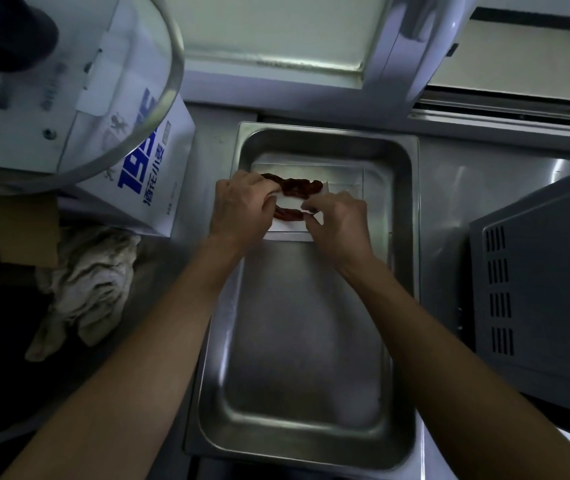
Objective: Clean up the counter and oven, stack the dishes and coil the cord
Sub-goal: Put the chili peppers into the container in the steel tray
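A deep steel pan (314, 341) lies lengthwise on the counter in front of me. In its far half sits a white paper sheet (290, 202) with dark red strips of cooked meat (297, 187) on it. My left hand (242, 209) pinches the sheet's left side near the meat. My right hand (339, 223) pinches the sheet's near right part, fingers curled over its edge. Part of the meat is hidden under both hands.
A white box with blue print (152, 174) stands left of the pan, under a white appliance with a glass lid (69, 88). A crumpled grey cloth (86, 285) lies at the left. A grey oven casing with vents (546, 289) is at the right.
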Demonstrator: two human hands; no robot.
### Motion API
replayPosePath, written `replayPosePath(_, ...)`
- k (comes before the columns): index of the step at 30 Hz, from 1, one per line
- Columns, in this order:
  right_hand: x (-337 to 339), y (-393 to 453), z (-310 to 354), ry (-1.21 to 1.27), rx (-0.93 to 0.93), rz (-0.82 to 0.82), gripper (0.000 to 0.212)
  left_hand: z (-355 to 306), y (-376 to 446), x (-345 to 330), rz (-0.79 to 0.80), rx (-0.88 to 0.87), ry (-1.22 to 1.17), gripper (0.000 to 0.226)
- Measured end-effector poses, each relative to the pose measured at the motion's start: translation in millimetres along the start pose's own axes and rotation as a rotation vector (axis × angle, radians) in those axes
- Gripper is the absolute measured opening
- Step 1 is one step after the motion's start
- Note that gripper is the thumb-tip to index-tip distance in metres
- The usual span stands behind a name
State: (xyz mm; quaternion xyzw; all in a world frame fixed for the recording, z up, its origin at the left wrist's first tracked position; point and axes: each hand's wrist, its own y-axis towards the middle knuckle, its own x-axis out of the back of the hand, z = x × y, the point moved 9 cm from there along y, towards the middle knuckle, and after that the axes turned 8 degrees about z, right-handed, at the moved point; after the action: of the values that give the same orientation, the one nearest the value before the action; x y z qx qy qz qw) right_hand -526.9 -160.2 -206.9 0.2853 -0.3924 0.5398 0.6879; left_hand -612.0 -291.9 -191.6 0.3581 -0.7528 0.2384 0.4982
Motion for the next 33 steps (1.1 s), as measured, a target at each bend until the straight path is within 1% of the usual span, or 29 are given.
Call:
replayPosePath(3, 1.4, -8.3, 1.2, 0.009, -0.012, -0.008, 0.019, -1.0, -9.2, 4.3, 0.013, 0.023, -0.025, 0.023)
replayPosePath(8, 27.5, -41.6, 4.5, 0.000, -0.054, -0.018, 0.025, -16.0, -36.9, 13.3, 0.036, 0.063, -0.086, 0.026)
replayPosePath(11, 53.4, -78.4, 9.4, 0.007, -0.069, -0.056, 0.027, -35.3, -62.8, 19.4, 0.054, 0.042, -0.098, 0.023)
replayPosePath(14, 72.0, -123.3, 14.5, 0.022, -0.097, -0.079, 0.028, -59.4, -90.1, 27.5, 0.048, 0.017, -0.156, 0.027)
replayPosePath(18, 85.8, -180.3, 11.4, 0.013, -0.172, -0.117, 0.031, -93.8, -122.8, 28.7, 0.040, -0.036, -0.169, 0.029)
replayPosePath(23, 97.9, -249.6, 4.4, 0.004, -0.218, -0.166, 0.029, -132.9, -164.5, 10.3, 0.104, -0.105, -0.144, 0.031)
replayPosePath(26, 107.2, -289.3, -0.8, -0.036, -0.209, -0.213, 0.024, -158.5, -192.1, 3.1, 0.139, -0.162, -0.065, 0.035)
replayPosePath(33, 113.2, -388.6, -26.6, -0.027, -0.288, -0.218, 0.032, -213.2, -267.2, -14.0, 0.184, -0.294, 0.079, 0.033)
